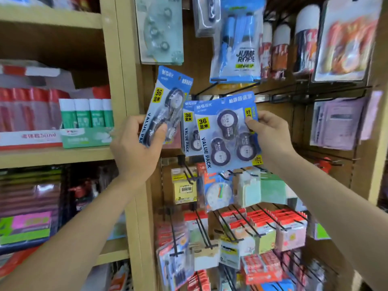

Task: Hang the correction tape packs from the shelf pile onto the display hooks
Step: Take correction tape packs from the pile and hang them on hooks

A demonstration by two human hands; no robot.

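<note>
My left hand (134, 148) grips a blue correction tape pack (168, 101) by its lower part, tilted to the right, in front of the wooden shelf post. My right hand (270, 135) pinches the right edge of another blue correction tape pack (224, 131) with three dark tape rolls under clear plastic. That pack faces me near a black display hook (201, 92); I cannot tell whether its hole is on the hook. Behind it a third identical pack (189, 127) hangs or leans, mostly hidden.
A jump rope pack (237, 49) hangs above the hook. Green glue sticks (88, 114) stand on the left shelf. Below are sticky notes (184, 190) and red-topped packs (262, 225) on several black hooks. More hanging goods fill the right side of the display.
</note>
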